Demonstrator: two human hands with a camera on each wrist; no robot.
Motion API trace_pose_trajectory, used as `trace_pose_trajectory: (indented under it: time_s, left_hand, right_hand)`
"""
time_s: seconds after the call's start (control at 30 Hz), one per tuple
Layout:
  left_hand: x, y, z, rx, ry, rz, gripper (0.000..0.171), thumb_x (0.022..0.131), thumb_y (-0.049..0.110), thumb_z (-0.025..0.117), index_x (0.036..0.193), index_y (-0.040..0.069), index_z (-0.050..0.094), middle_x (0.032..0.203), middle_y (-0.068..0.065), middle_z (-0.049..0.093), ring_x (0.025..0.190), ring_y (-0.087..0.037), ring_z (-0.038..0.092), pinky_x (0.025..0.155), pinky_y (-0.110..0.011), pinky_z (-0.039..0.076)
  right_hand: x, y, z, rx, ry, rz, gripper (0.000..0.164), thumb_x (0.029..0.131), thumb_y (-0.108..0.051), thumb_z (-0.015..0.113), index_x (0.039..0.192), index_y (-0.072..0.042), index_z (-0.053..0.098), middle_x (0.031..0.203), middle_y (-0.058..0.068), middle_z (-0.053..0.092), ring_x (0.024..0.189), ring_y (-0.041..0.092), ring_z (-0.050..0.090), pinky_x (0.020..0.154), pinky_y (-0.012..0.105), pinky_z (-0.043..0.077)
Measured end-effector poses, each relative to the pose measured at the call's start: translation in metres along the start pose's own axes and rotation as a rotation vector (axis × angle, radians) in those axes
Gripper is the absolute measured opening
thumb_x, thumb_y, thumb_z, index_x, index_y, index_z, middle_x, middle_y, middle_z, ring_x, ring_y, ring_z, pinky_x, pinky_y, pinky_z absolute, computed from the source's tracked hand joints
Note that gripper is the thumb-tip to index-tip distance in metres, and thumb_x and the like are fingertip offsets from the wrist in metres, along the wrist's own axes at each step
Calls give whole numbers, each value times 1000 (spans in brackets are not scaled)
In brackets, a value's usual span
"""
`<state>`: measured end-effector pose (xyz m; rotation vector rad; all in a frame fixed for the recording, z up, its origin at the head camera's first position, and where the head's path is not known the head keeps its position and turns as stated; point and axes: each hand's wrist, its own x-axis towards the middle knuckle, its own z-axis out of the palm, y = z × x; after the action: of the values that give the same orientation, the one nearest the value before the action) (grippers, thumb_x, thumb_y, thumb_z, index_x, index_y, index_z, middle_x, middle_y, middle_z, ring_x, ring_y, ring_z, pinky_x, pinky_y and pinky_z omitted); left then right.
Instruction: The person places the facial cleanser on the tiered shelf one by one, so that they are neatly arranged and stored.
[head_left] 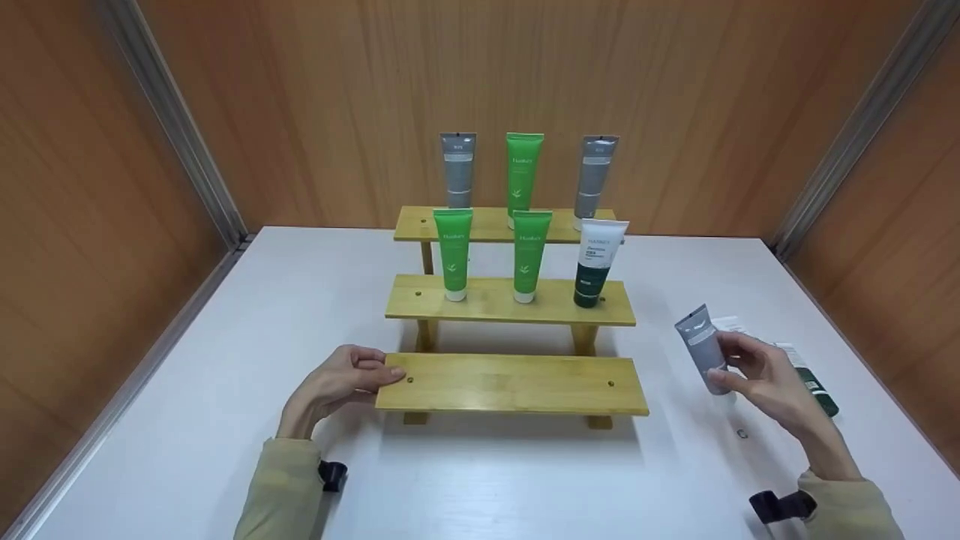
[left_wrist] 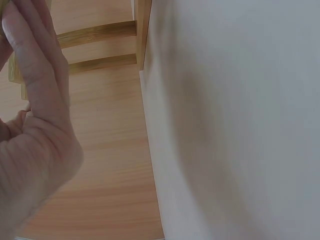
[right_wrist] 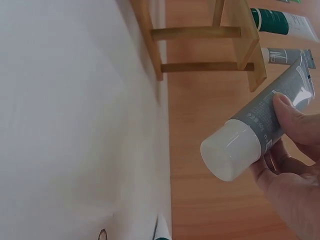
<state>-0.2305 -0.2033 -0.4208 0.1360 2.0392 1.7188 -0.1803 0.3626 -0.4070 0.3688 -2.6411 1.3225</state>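
A three-tier wooden display stand [head_left: 510, 384] stands on the white table. My left hand [head_left: 341, 386] holds the left end of its lowest shelf, thumb on top and the other fingers at the edge. Right of the stand, my right hand [head_left: 765, 379] pinches a grey squeeze tube [head_left: 702, 345] above the table. In the right wrist view the tube's white cap [right_wrist: 232, 150] points down and left. On the middle shelf two green tubes [head_left: 453, 251] and a white and dark green tube [head_left: 598, 259] stand on their caps. The top shelf bears two grey tubes [head_left: 459, 171] and a green tube [head_left: 523, 172].
A white and dark green tube [head_left: 816, 386] lies on the table behind my right hand, with another pale tube [head_left: 727, 323] partly hidden there. A small dark ring-shaped mark [head_left: 742, 433] is on the table. Wooden panels [head_left: 525, 75] enclose the back and sides.
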Motion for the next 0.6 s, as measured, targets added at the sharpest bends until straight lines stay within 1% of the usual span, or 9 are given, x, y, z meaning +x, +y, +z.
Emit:
trace_pose_trajectory:
  time_s: [0.1,0.33,0.43,0.6]
  left_hand:
    - [0,0,0,2,-3,1,42,90,20,76,116,-4,53,88,2,75,78,-10,74,71,-26,61]
    - [0,1,0,9,14,-13,45,90,21,77,117,-3,51,87,3,75,78,-10,73,71,-26,61]
    - [0,2,1,13,20,-19,45,90,22,77,117,-3,51,87,3,75,78,-10,73,71,-26,61]
    - [1,2,1,14,17,-23,44,90,22,77,116,-4,55,87,2,76,78,-10,73,71,-26,61]
  right_hand:
    - [1,-6,3,13,9,11,54,90,-4,73,138,7,49,116,-27,52,104,-12,53,90,2,43]
    - [4,-18,11,61,39,-11,53,89,-2,73,137,6,50,116,-24,55,103,-7,55,92,2,44]
    - [6,-24,14,73,48,2,54,89,-3,74,137,5,51,116,-23,56,103,-5,56,91,3,45]
    - [8,-34,19,98,54,18,55,88,-4,75,138,4,51,117,-21,56,105,-4,56,93,3,45]
